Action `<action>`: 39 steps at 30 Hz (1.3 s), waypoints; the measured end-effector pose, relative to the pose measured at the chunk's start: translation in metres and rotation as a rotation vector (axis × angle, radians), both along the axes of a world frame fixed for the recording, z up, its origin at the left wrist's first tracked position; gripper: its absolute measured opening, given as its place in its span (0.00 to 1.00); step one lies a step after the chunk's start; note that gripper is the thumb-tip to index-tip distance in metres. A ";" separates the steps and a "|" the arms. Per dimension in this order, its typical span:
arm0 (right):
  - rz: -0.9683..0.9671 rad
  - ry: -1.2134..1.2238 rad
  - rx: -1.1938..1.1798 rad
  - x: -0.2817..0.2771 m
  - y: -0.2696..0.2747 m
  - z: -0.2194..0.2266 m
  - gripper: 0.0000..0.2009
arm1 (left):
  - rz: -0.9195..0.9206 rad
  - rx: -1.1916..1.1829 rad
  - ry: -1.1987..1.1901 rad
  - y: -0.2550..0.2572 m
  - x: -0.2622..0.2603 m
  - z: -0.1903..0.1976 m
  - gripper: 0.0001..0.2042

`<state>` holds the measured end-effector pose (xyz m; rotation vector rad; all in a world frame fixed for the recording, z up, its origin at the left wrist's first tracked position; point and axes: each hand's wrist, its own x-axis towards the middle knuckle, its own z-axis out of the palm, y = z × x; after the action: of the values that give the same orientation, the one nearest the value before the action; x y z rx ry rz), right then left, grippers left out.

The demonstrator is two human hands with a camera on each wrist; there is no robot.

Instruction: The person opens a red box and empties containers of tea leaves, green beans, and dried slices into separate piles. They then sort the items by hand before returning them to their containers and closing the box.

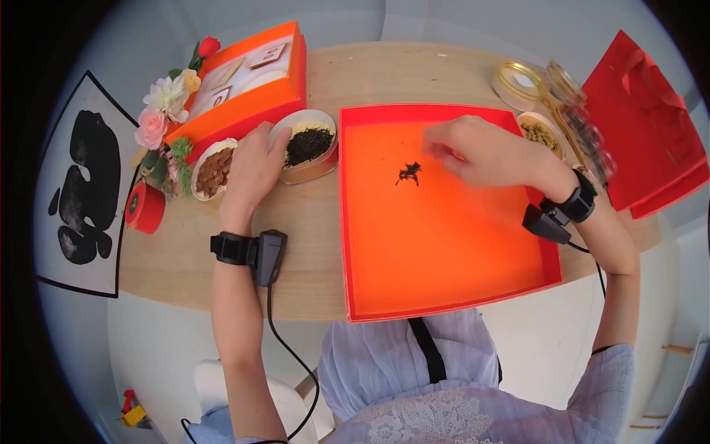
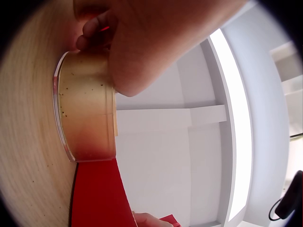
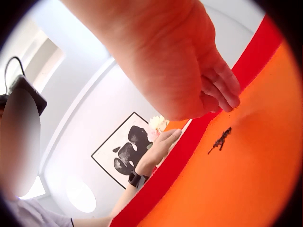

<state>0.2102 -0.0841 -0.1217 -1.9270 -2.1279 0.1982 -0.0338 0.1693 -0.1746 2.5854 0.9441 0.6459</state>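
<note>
My left hand [image 1: 255, 163] is at the side of a round gold tin [image 2: 90, 106] of dark dried leaves [image 1: 309, 146], its thumb over the rim and its fingers curled along the outer wall. My right hand [image 1: 481, 152] hangs palm down above a shallow box [image 1: 414, 266], orange inside with red sides. Its fingers [image 3: 222, 90] bend downward; I cannot tell whether leaf bits are pinched in them. Beside these fingertips a small clump of black leaves [image 1: 408, 174] lies on the orange floor, with a few specks around it.
A tin of brown pieces [image 1: 214, 170] stands left of the left hand. Behind are an orange gift box [image 1: 240, 74] and artificial flowers [image 1: 166, 100]. On the right are a tin of green pellets [image 1: 540, 133], gold-lidded jars [image 1: 518, 81] and a red bag [image 1: 643, 133].
</note>
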 end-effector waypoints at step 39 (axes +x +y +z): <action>-0.189 0.616 -0.582 -0.007 0.053 0.003 0.17 | 0.011 -0.006 0.007 -0.004 0.000 0.002 0.26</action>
<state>0.2031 -0.0313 -0.1192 -1.9629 -1.5612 1.3010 -0.0341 0.1651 -0.1725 2.5813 0.9614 0.6362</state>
